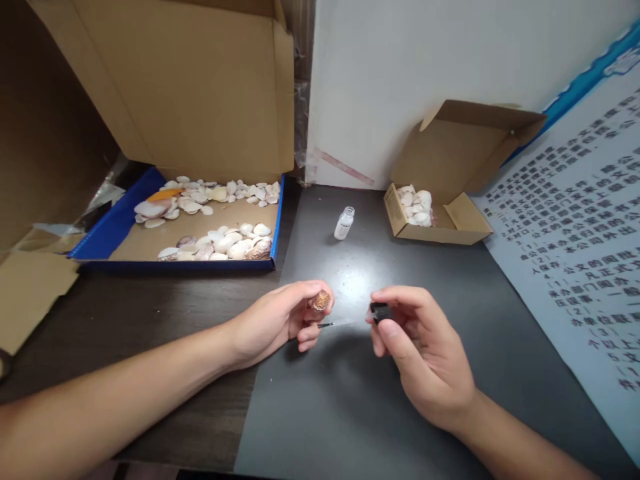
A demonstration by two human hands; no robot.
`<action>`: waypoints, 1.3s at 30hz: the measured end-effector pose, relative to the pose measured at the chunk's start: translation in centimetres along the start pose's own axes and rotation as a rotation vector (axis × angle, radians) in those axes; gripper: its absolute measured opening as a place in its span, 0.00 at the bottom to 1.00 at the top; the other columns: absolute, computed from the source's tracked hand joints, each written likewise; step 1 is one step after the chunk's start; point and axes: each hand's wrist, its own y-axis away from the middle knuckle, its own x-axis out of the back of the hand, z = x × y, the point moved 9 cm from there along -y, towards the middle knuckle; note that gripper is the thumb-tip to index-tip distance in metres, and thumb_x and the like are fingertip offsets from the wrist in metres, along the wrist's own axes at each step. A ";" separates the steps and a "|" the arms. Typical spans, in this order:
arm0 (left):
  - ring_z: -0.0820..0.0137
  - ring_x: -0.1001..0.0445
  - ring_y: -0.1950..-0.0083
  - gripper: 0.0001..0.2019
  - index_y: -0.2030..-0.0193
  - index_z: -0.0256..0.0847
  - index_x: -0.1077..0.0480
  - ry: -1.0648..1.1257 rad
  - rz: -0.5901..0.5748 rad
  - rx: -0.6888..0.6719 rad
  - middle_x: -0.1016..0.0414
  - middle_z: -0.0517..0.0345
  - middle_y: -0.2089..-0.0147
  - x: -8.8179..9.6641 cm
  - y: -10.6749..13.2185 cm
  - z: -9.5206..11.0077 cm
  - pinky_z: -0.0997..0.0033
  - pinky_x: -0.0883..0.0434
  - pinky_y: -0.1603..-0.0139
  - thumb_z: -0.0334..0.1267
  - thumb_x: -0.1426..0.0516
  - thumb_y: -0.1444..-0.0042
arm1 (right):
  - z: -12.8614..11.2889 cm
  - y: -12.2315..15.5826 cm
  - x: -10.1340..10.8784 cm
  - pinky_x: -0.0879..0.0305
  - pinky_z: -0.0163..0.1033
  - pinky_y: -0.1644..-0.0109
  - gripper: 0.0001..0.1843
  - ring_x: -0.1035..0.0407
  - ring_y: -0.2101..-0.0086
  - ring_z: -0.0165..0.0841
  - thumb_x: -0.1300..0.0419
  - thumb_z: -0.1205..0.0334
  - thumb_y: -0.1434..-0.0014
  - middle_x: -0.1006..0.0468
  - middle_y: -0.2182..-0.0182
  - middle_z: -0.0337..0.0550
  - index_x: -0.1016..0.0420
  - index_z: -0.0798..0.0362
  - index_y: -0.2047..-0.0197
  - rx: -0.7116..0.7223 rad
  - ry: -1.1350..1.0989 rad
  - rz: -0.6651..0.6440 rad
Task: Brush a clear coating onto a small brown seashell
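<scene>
Between the thumb and fingers of my left hand (295,313) is a small brown, rough-textured shell (321,301). My right hand (425,353) pinches the black cap of a brush applicator (381,312). Its thin clear stem points left, and the dark tip lies close to my left fingers; whether it touches them or the shell I cannot tell. Beyond both hands, a small open glass bottle (344,224) with whitish contents and a printed label stands upright on the grey mat (320,413).
At the left, a blue-edged cardboard box (200,265) with its lid raised holds many shells. A smaller open cardboard box (440,235) with white shells stands at the back right. A printed sheet (565,267) runs along the right side, and a white panel (370,87) rises behind.
</scene>
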 end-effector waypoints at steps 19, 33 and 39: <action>0.80 0.45 0.79 0.07 0.66 0.38 0.37 0.112 0.026 0.037 0.41 0.64 0.73 0.4 -0.2 -0.2 0.78 0.42 0.78 0.38 0.47 0.39 | -0.3 -0.6 0.7 0.34 0.32 0.72 0.14 0.34 0.74 0.25 0.41 0.72 0.38 0.32 0.66 0.36 0.35 0.46 0.53 0.022 0.025 0.039; 0.80 0.51 0.79 0.11 0.69 0.39 0.42 0.111 -0.009 0.092 0.45 0.66 0.75 0.0 0.0 -0.5 0.78 0.50 0.78 0.40 0.46 0.40 | -1.0 -0.3 1.0 0.34 0.34 0.71 0.15 0.34 0.72 0.28 0.42 0.73 0.39 0.31 0.66 0.38 0.34 0.46 0.52 0.043 0.051 0.014; 0.79 0.51 0.78 0.10 0.68 0.38 0.39 0.086 -0.009 0.082 0.46 0.66 0.75 -0.1 0.1 -0.4 0.77 0.50 0.77 0.42 0.46 0.40 | -1.2 -0.5 0.5 0.34 0.35 0.69 0.12 0.36 0.75 0.27 0.41 0.72 0.40 0.32 0.71 0.35 0.33 0.47 0.55 0.067 0.114 -0.034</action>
